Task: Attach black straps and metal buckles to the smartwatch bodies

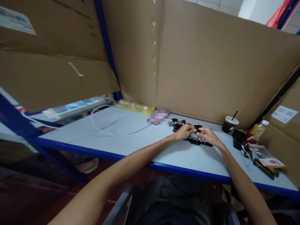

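Observation:
Both of my hands meet over a black device with several dark arms or bars [195, 142] that lies on the table [140, 147]. My left hand [185, 132] is closed, its thumb and fingers pinching at a small dark part near the middle. From the other side, my right hand [207, 136] pinches with bent fingers at the same spot. What exactly the fingertips hold is too small to make out. Behind my left hand sit small black and silver parts [177, 122]. The fingers partly cover the device.
Left of the hands, a white cable [114, 135] loops toward a blurred-out item [159, 117]. Yellow-edged clear packaging [134, 106] lies at the back. On the right stand a drink cup with straw [230, 124], a bottle [257, 131], a packet [267, 156] and dark-handled tools [263, 168]. Cardboard walls [199, 62] surround the table.

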